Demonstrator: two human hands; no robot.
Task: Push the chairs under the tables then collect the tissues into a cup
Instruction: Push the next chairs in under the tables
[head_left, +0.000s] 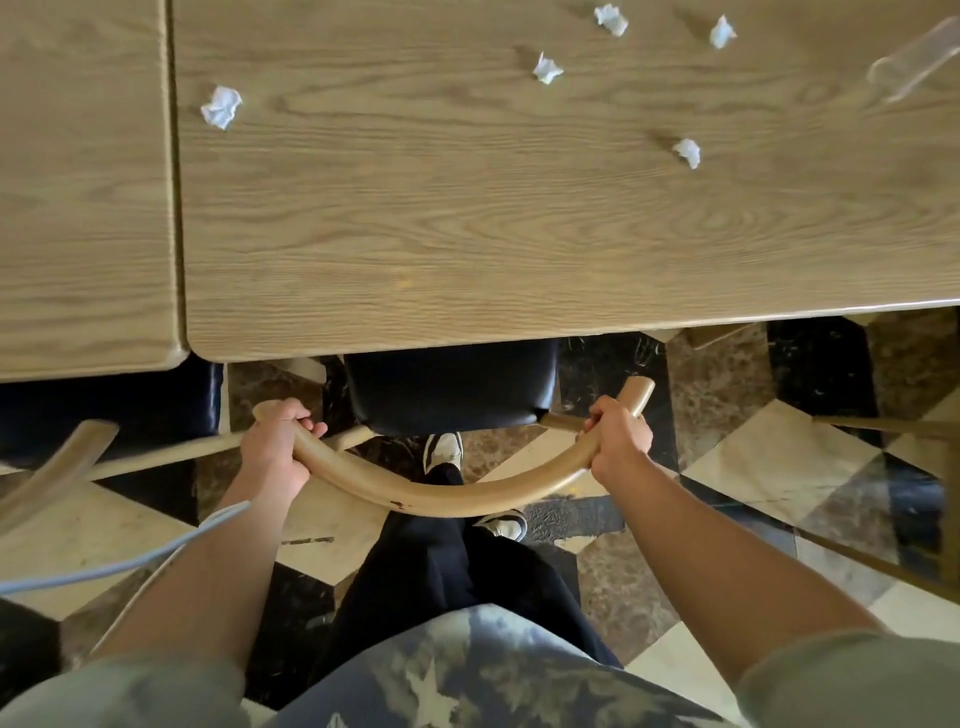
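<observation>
The wooden surface (519, 208) carries crumpled tissues (222, 106) toward 12 o'clock. Left hand (275, 444) and right hand (621, 436) are clenched around the chair (441, 499) back. A hard shove could jam knuckles against the edge.

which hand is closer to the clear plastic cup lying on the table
Right. The right hand grips the chair back below and left of the cup; the left hand grips the opposite end, farther left.

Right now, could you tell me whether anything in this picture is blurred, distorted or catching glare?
Head view: the clear cup at the top right is smeared and hard to read; the wide lens bows the table edge; the polished floor tiles reflect light; both hands are sharp.
</observation>
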